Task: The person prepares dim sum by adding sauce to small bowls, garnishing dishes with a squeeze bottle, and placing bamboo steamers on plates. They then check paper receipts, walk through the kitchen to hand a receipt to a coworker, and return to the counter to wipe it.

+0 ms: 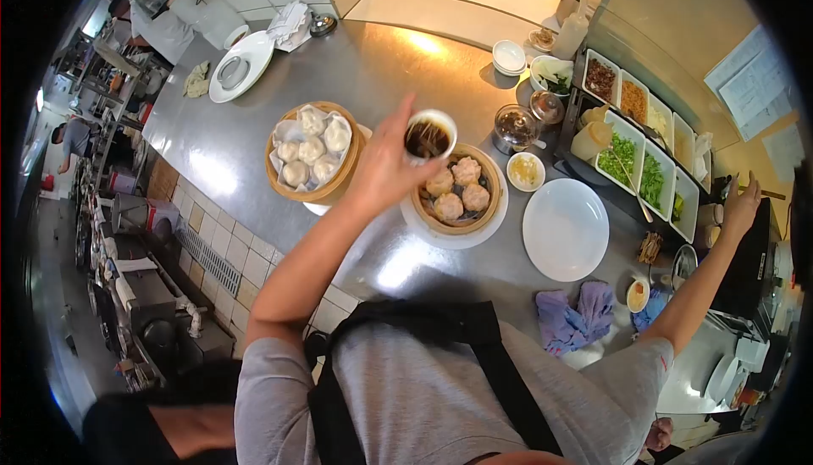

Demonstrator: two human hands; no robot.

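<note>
My left hand is closed round a small white bowl of dark sauce with thin shreds in it. The bowl is held above the back left edge of a bamboo steamer, partly covering the shumai inside. That steamer stands on a white plate. Left of my forearm, a second bamboo steamer holds several pale dumplings on a paper liner. Far to the right, my right hand reaches out beside a dark appliance; its fingers look apart, with nothing plainly in them.
A white oval plate lies right of the shumai. Behind it are a dipping dish, a glass jar and topping trays. Purple cloths lie near the front edge. A large white plate sits back left. A co-worker stands far left.
</note>
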